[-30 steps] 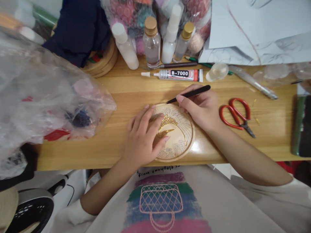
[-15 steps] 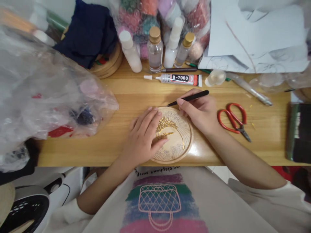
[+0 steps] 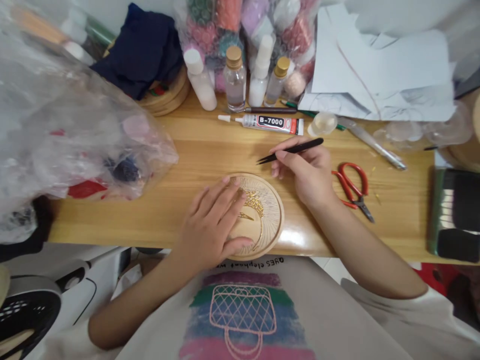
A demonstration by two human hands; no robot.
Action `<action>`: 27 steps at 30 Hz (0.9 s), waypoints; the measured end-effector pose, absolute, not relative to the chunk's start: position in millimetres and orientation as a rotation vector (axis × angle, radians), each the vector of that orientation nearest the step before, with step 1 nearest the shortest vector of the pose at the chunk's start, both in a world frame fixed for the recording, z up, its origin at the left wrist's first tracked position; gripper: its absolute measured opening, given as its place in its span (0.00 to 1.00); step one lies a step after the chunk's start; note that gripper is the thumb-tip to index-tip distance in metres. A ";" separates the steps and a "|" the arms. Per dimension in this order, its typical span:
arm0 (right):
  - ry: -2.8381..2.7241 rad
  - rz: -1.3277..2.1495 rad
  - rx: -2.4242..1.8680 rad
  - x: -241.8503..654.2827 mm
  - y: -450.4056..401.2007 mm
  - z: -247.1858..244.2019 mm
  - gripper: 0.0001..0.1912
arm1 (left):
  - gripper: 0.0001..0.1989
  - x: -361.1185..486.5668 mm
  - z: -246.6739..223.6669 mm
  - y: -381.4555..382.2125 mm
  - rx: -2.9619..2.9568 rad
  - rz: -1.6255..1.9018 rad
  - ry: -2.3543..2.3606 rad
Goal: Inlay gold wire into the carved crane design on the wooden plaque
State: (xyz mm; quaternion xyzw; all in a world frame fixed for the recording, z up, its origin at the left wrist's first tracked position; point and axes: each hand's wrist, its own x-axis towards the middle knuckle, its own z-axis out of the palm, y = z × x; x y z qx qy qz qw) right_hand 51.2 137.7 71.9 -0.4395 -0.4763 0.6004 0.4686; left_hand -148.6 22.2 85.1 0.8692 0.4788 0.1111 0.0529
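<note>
A round wooden plaque (image 3: 275, 215) with fine line drawing and a gold raised pattern lies at the table's front edge. Spread across its left part is my left hand (image 3: 212, 220), fingers apart and thumb low on the disc. Black tweezers (image 3: 303, 146) are pinched in my right hand (image 3: 309, 172), above the table to the upper right of the plaque. Their tips are slightly apart, point left and touch no part of the disc; nothing is visible between them. Red-handled pliers (image 3: 354, 187) lie right of my right hand.
A B-7000 glue tube (image 3: 272, 122) lies behind the plaque, with a small glass bottle (image 3: 236, 82) and other bottles beyond. A plastic bag (image 3: 123, 145) covers the left side. Papers (image 3: 378, 70) are at the back right, a dark green box (image 3: 459, 215) at the far right.
The plaque has turned and shifted left and nearer the body, with my left hand on it. The tweezers have come away from its upper edge, and their tips have parted.
</note>
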 end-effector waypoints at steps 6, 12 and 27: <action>-1.249 1.530 -1.035 50.2 135.8 72.0 0.05 | 0.33 -133.2 71.5 13.8 2.554 0.425 1.558; -1.344 1.560 -0.992 50.8 135.3 71.6 0.04 | 0.32 -132.2 70.4 16.1 2.563 0.427 1.554; -1.396 1.553 -1.015 52.0 136.1 70.1 0.06 | 0.29 -130.7 71.8 15.7 2.537 0.418 1.569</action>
